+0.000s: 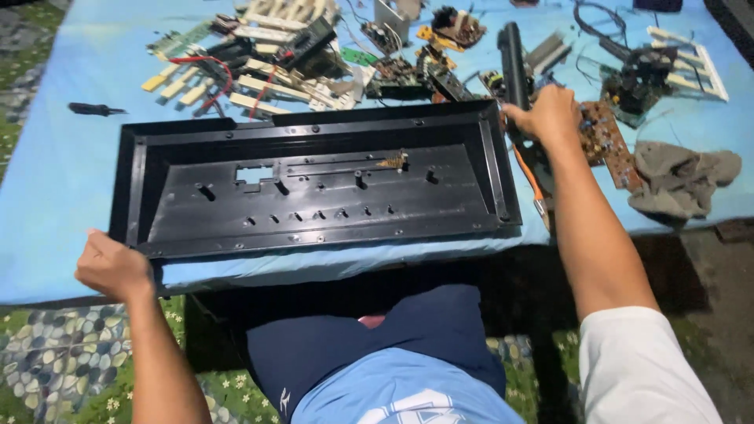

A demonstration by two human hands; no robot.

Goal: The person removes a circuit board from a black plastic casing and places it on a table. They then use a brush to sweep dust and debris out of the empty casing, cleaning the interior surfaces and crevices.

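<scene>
Head view: black casing (314, 184) lies hollow-side up, long axis left-right, left hand (114, 267) and right hand (550, 114) clasping opposite ends, fingertips hidden.

Even, cool overhead light falls on the blue table cover (55, 180), with soft glare on the black casing (314, 188) between both hands, deep shadow below them, and mild blur beyond the right hand (550, 114).

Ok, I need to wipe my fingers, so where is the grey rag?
In the head view the grey rag lies crumpled at the table's right edge, just right of the brown circuit board beside the right hand.
</scene>
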